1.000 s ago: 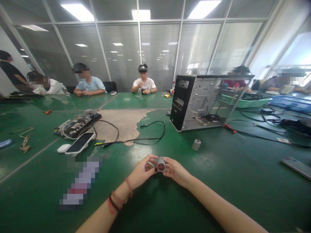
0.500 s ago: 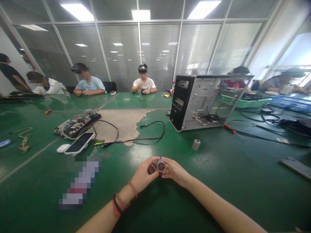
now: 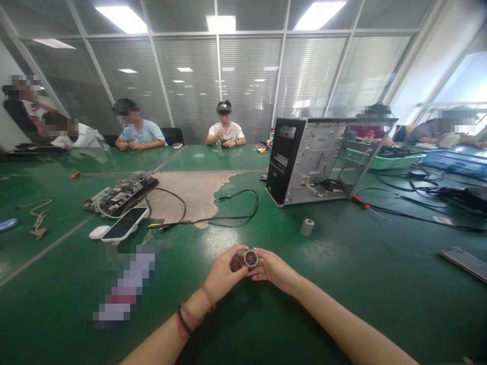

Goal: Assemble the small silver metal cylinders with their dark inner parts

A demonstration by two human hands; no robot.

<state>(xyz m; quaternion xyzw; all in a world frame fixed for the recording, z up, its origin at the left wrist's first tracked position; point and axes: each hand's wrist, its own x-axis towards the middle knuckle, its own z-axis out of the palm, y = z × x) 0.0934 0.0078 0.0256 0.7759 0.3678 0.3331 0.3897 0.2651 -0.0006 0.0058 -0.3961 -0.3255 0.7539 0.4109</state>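
Observation:
Between my two hands is a small grey cylindrical part (image 3: 251, 258), its round end facing me with dark red and black detail inside. The fingers of my left hand (image 3: 223, 267) curl around its left side, thumb low and index finger above. From the right, my right hand (image 3: 277, 271) pinches the same part with its fingertips. What lies behind the part, inside the left fingers, is partly hidden. A similar grey cylinder (image 3: 307, 227) stands apart on the green table (image 3: 342, 263), beyond my right hand.
An opened computer case (image 3: 291, 162) stands behind the loose cylinder. To the left are a circuit board assembly (image 3: 122, 195), a phone (image 3: 125, 224) and a black cable (image 3: 228, 218). A screwdriver (image 3: 361, 203) and tangled cables lie right. Several people sit around the table.
The held cylinder has shifted slightly left and its round end is turned more toward me. My hands have barely moved. A standing person at far left has changed posture.

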